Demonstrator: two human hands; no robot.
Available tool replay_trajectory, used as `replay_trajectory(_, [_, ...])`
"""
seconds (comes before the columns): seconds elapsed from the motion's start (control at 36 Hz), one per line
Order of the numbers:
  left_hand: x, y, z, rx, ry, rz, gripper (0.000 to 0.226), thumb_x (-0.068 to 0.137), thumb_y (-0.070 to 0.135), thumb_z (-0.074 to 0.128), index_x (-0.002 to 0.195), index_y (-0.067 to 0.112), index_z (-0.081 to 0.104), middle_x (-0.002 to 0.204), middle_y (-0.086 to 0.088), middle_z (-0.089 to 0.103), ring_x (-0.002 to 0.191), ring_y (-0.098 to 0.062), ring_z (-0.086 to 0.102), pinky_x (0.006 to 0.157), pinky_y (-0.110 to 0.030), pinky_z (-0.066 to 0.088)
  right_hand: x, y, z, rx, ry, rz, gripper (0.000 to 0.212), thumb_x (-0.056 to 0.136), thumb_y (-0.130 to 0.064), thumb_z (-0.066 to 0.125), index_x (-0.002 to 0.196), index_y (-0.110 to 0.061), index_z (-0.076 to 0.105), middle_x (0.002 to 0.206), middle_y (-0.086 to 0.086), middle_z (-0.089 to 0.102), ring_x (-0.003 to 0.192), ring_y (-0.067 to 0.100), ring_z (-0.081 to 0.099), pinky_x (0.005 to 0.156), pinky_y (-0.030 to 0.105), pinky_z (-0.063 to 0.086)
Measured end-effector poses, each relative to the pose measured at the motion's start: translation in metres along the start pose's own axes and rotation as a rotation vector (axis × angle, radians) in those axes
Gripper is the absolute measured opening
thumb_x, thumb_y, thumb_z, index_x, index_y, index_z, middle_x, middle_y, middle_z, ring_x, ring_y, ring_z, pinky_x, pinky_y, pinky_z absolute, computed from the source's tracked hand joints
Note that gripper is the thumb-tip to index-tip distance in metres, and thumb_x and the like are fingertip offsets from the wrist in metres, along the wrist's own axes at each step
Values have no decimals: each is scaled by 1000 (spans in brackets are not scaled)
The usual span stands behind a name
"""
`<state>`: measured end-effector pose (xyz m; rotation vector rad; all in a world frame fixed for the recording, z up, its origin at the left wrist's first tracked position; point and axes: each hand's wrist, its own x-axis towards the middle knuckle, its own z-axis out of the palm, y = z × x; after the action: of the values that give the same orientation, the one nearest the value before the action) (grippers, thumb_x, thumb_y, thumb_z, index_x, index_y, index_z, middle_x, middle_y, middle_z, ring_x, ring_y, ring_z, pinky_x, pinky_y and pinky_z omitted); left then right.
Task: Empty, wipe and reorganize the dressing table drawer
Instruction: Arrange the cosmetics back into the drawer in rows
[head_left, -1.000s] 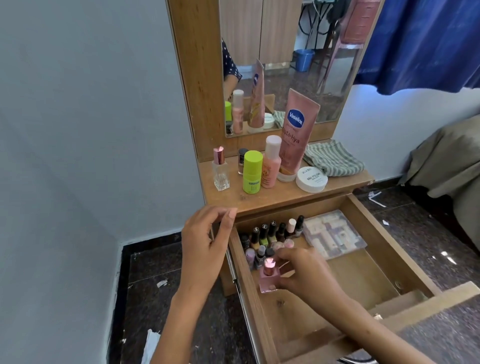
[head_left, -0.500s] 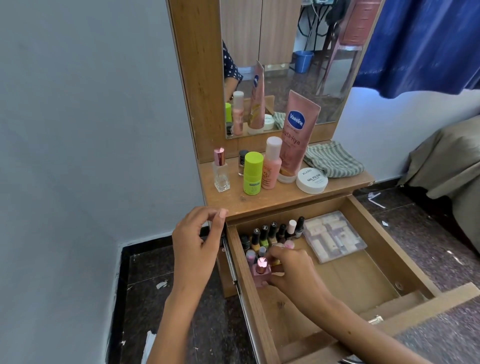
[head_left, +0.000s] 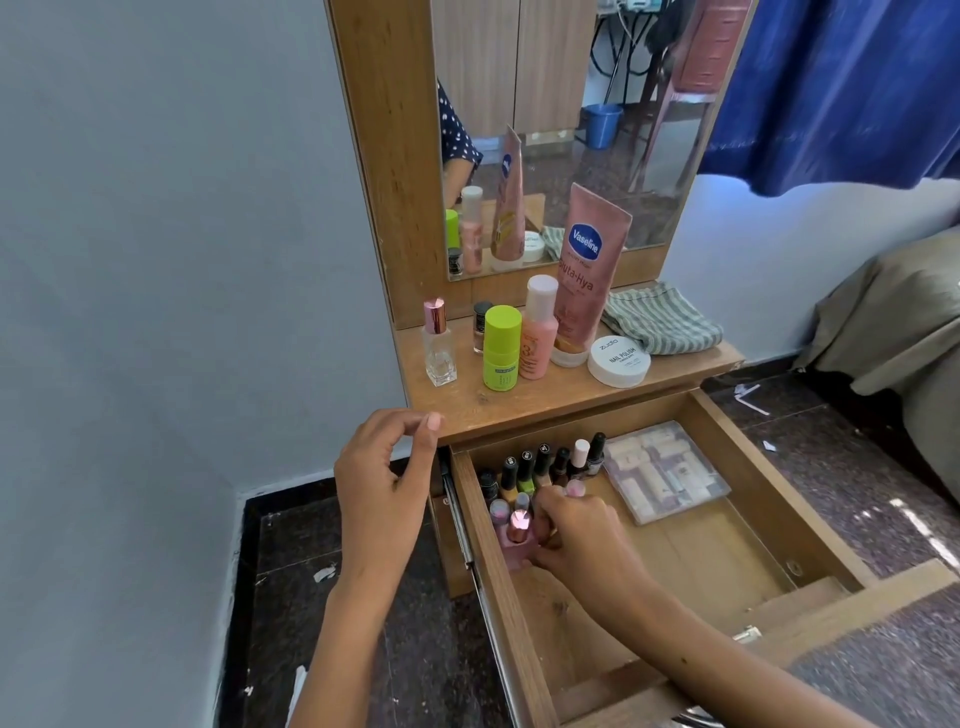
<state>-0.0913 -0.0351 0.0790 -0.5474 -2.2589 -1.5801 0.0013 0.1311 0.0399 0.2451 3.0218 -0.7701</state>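
The wooden drawer stands pulled open below the dressing table top. In its back left corner stand several nail polish bottles, and a clear plastic box lies at the back right. My right hand grips a pink perfume bottle with a rose-gold cap, set against the drawer's left wall just in front of the polishes. My left hand hovers at the table's front left corner, fingers loosely curled, holding nothing.
On the table top stand a clear perfume bottle, a green bottle, a pink bottle, a Vaseline tube, a white jar and a striped cloth. The mirror rises behind. A covered piece of furniture sits right.
My right hand has slid the pink perfume bottle back along the drawer's left wall toward the nail polishes. My left hand drifted slightly left and down.
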Motion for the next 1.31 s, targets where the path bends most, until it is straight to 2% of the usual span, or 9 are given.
replay_trajectory(0.17, [7,-1,6,28,44,3,6,89,37,59,95,36,61,95,24,60,97,1,56,88,-26,47,-1,-2,-5,-53,-23,11,37,78,-28,72,69,-30,36,79,-8,49,73,13,47,50,16,25])
replay_trajectory(0.39, [45,-16,23,141,72,-108,68,79,48,68,135,15,48,136,-2,52,126,-17,46,107,-43,37,-2,2,-41,-69,35,48,25,78,-20,73,81,-30,50,84,-9,68,78,4,63,69,27,54])
replay_trajectory(0.53, [73,-28,37,301,52,-117,71,73,49,74,132,17,50,126,0,59,114,-21,52,99,-39,31,-3,4,-56,22,74,53,24,79,-25,72,87,-36,53,77,-20,65,72,-4,62,70,25,54])
replay_trajectory(0.69, [82,-32,42,283,-9,-112,41,73,45,75,104,19,69,98,2,70,94,-20,61,83,-28,22,0,3,-59,104,180,-1,18,77,-25,74,83,-35,60,73,-20,65,75,-5,63,70,24,54])
replay_trajectory(0.81, [66,-21,37,212,-44,-73,38,69,45,78,98,22,71,90,14,65,88,-15,60,91,-40,41,4,0,-62,246,250,-37,22,76,-30,78,82,-40,59,79,-20,67,81,-8,63,69,17,53])
replay_trajectory(0.86, [50,-9,34,165,-124,-47,39,67,49,77,98,26,70,91,21,60,89,-9,58,89,-48,45,7,-3,-65,345,312,-44,22,75,-36,78,92,-37,63,89,-19,69,87,-9,64,69,17,54])
replay_trajectory(1.0, [22,21,33,49,-316,54,37,58,71,66,86,46,61,88,31,60,94,11,51,90,-34,36,11,-9,-81,421,287,-146,59,71,-55,72,123,-33,57,113,-22,66,103,-9,60,79,15,53])
replay_trajectory(1.14, [12,25,41,10,-402,118,40,66,65,66,92,35,73,90,21,68,92,1,57,84,-46,44,10,-8,-92,391,316,-188,34,73,-24,82,103,-28,67,87,-16,71,84,-4,66,65,11,50])
replay_trajectory(1.31, [8,24,37,14,-509,56,56,63,52,77,117,38,65,107,30,63,109,3,54,99,-44,41,0,6,-98,245,238,-116,28,70,-19,83,94,-21,67,82,-13,70,79,-2,66,68,23,54])
